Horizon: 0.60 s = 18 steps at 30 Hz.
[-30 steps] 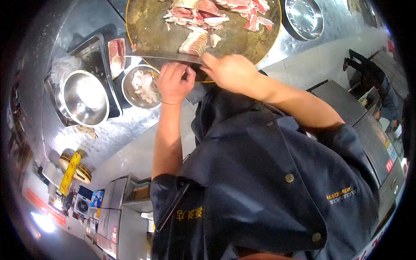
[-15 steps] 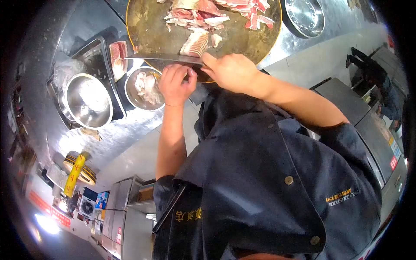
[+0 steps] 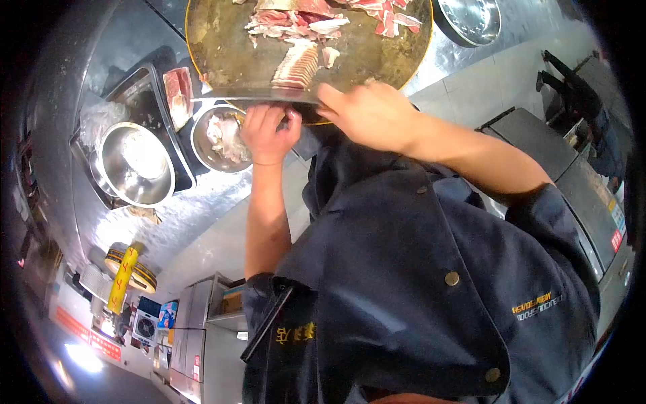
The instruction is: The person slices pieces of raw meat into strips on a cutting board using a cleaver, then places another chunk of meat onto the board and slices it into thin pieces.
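My right hand (image 3: 367, 114) is closed around the handle end of a long-bladed knife (image 3: 235, 95). Its blade lies crosswise over the near part of a round chopping board (image 3: 222, 47). My left hand (image 3: 269, 132) is just on the near side of the blade, its fingers curled; whatever they press on is hidden. Right beyond the blade, a row of thin overlapping meat slices (image 3: 297, 65) fans out. A small meat scrap (image 3: 330, 56) lies beside the row. Farther back is a pile of sliced meat (image 3: 296, 23), with more red-and-white slices (image 3: 387, 19) to its right.
Left of the board, a meat slab (image 3: 178, 94) rests by a black tray (image 3: 165, 118) holding a steel bowl (image 3: 138, 165). Another bowl (image 3: 202, 145) with pale meat pieces stands near my left hand. A metal basin (image 3: 471, 20) is at the right. Someone in dark clothes (image 3: 592, 101) is farther off.
The whole view has shifted slightly. The knife, blurred in places, sits a little differently near the slices. Both hands keep about the same hold.
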### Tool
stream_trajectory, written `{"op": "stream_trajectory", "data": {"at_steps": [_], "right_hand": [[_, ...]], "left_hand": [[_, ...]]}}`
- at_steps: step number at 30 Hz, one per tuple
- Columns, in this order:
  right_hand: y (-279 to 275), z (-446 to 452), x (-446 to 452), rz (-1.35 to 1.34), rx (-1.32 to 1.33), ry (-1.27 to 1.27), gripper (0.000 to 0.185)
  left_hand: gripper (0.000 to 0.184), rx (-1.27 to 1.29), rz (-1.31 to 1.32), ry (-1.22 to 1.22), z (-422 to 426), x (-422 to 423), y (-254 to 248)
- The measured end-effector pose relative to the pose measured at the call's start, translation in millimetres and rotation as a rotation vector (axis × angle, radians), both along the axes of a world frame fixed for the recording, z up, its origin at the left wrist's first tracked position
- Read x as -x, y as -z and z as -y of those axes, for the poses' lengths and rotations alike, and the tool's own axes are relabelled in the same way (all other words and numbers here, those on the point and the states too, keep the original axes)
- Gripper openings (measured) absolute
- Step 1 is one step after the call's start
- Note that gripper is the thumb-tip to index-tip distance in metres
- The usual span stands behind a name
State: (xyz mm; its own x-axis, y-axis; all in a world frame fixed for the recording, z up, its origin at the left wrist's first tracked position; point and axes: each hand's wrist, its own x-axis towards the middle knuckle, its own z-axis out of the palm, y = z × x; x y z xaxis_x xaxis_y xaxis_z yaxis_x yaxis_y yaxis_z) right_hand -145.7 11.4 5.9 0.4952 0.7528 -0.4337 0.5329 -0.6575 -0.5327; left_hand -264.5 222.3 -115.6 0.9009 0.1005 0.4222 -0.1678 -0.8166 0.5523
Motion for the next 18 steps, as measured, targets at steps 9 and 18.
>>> {"op": "stream_trajectory", "data": {"at_steps": [9, 18], "right_hand": [[36.3, -4.2, 4.0, 0.092, -0.137, -0.005, 0.03], [-42.9, 38.2, 2.1, -0.006, 0.067, 0.035, 0.032]], "left_hand": [[0.018, -0.025, 0.087, -0.01, 2.3, -4.3, -0.9], [0.012, -0.067, 0.083, -0.071, 1.6, 0.0, 5.3]]}}
